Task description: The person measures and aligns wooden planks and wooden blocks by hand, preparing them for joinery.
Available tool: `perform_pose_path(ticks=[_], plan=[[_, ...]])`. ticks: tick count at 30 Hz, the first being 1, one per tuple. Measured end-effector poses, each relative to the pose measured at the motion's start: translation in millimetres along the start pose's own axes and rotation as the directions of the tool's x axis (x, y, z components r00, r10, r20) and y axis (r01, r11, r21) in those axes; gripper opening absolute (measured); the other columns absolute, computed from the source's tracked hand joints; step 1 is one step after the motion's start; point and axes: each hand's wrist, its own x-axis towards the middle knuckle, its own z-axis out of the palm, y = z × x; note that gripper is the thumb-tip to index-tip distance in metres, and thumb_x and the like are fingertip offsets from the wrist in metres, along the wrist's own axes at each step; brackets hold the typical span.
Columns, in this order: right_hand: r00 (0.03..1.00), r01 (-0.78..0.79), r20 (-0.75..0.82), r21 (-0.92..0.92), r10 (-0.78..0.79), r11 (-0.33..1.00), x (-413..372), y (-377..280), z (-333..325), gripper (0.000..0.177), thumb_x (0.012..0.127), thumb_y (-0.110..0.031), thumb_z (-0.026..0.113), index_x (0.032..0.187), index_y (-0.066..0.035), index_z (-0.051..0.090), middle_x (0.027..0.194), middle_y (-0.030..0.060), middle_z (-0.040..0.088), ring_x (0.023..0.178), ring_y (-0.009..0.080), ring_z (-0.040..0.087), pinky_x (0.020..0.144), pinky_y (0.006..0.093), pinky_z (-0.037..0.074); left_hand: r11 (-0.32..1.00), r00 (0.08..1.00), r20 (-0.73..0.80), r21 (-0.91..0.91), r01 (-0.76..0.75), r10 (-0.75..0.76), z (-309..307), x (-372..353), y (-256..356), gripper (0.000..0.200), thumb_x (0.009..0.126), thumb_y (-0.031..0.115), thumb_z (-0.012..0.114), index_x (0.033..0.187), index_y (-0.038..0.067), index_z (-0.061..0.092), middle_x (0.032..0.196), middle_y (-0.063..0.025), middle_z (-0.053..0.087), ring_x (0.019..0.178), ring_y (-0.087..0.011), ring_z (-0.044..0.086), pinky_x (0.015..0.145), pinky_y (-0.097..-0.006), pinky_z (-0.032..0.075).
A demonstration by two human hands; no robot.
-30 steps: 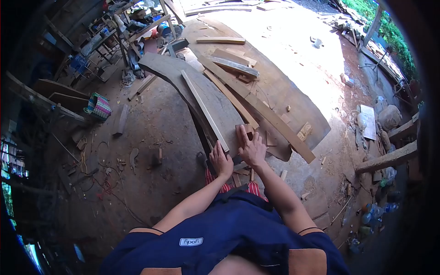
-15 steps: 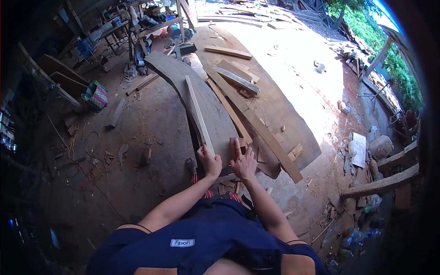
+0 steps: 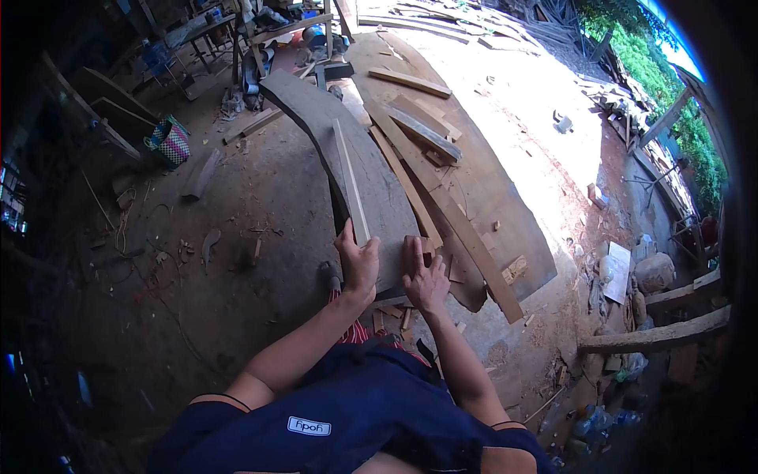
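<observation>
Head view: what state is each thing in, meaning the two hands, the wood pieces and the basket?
wood slab: lying flat on the dirt.
thin wood strip: lying lengthwise on the wood slab.
left hand: closed on the thin wood strip's near end.
right hand: open, fingers flat at the wood slab's near end.
long plank: lying diagonally beside the wood slab.
woven basket: upright on the ground.

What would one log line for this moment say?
left hand: holds near end of wood strip | right hand: flat on slab | wood strip: lies lengthwise on slab
</observation>
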Motion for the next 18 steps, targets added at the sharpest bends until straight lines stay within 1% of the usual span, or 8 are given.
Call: perform_pose_path(ticks=[2,3,5,7,10,12,17,18], plan=[[1.000,-0.011,0.015,-0.001,0.011,1.000,0.6,-0.5,1.1,0.095,0.073,-0.033,0.067,0.151,-0.036,0.013,0.113,0.0208,0.043,0.100,0.0376,0.053,0.078,0.0457,0.051,0.996,0.999,-0.001,-0.076,0.046,-0.047,0.9,-1.5,-7.2,0.055,0.083,0.002,0.056,0.134,-0.006,0.038,0.131,-0.0238,0.038,0.121,-0.0282,0.046,0.099,-0.0346,0.042],[1.000,0.002,-0.005,-0.010,-0.002,1.000,0.4,0.2,2.6,0.096,0.073,-0.033,0.068,0.151,-0.035,0.013,0.111,0.0204,0.043,0.098,0.0369,0.053,0.073,0.0458,0.051,0.997,0.999,0.000,-0.070,0.044,-0.044,0.9,-4.3,-4.2,0.055,0.083,0.002,0.056,0.134,-0.006,0.038,0.131,-0.0238,0.038,0.121,-0.0282,0.046,0.099,-0.0346,0.042],[1.000,0.014,-0.024,-0.016,-0.014,1.000,1.0,2.1,5.3,0.097,0.073,-0.034,0.070,0.152,-0.034,0.014,0.110,0.0199,0.044,0.097,0.0362,0.053,0.069,0.0460,0.051,0.986,0.997,0.050,-0.149,0.073,-0.066,0.8,-9.9,1.6,0.059,0.083,0.002,0.058,0.138,-0.004,0.037,0.118,-0.0114,0.051,0.103,-0.0156,0.052,0.091,-0.0292,0.043],[0.999,0.022,-0.034,-0.015,-0.023,1.000,0.2,2.3,5.4,0.096,0.073,-0.034,0.069,0.152,-0.034,0.014,0.110,0.0196,0.044,0.097,0.0359,0.053,0.070,0.0460,0.051,0.983,0.996,0.071,-0.171,0.063,-0.051,-1.6,-9.6,-3.8,0.060,0.084,0.002,0.059,0.139,-0.003,0.036,0.117,-0.0095,0.052,0.102,-0.0145,0.052,0.088,-0.0284,0.044],[1.000,0.016,-0.024,-0.019,-0.016,1.000,0.1,1.9,4.9,0.097,0.073,-0.034,0.070,0.152,-0.035,0.014,0.111,0.0192,0.044,0.097,0.0356,0.053,0.070,0.0459,0.051,0.989,0.992,0.116,-0.128,0.073,-0.058,-4.9,-9.8,-9.8,0.055,0.086,0.000,0.059,0.137,-0.001,0.039,0.113,-0.0073,0.054,0.100,-0.0130,0.053,0.086,-0.0277,0.045],[1.000,0.019,-0.023,-0.016,-0.020,1.000,0.0,2.2,4.8,0.097,0.073,-0.034,0.070,0.152,-0.035,0.014,0.111,0.0192,0.044,0.097,0.0356,0.053,0.070,0.0457,0.051,0.962,0.974,0.193,-0.220,0.164,-0.122,-6.8,-10.3,-14.6,0.049,0.088,0.002,0.060,0.134,0.002,0.043,0.108,-0.0049,0.056,0.097,-0.0117,0.056,0.084,-0.0269,0.047],[1.000,0.019,-0.011,-0.023,-0.019,1.000,-0.5,2.2,2.0,0.098,0.072,-0.034,0.071,0.152,-0.034,0.014,0.111,0.0197,0.044,0.098,0.0358,0.054,0.070,0.0452,0.052,0.946,0.951,0.282,-0.255,0.202,-0.127,-2.9,-10.5,-31.7,0.038,0.090,0.003,0.060,0.125,0.002,0.045,0.102,-0.0048,0.056,0.091,-0.0113,0.059,0.082,-0.0259,0.051],[1.000,0.015,-0.007,-0.012,-0.015,1.000,-0.6,2.1,1.4,0.097,0.073,-0.034,0.069,0.151,-0.035,0.013,0.111,0.0203,0.044,0.098,0.0366,0.054,0.073,0.0454,0.051,0.945,0.941,0.318,-0.258,0.202,-0.114,-2.3,-10.3,-36.0,0.035,0.090,0.003,0.059,0.122,0.003,0.044,0.101,-0.0058,0.056,0.090,-0.0117,0.059,0.082,-0.0264,0.052]])
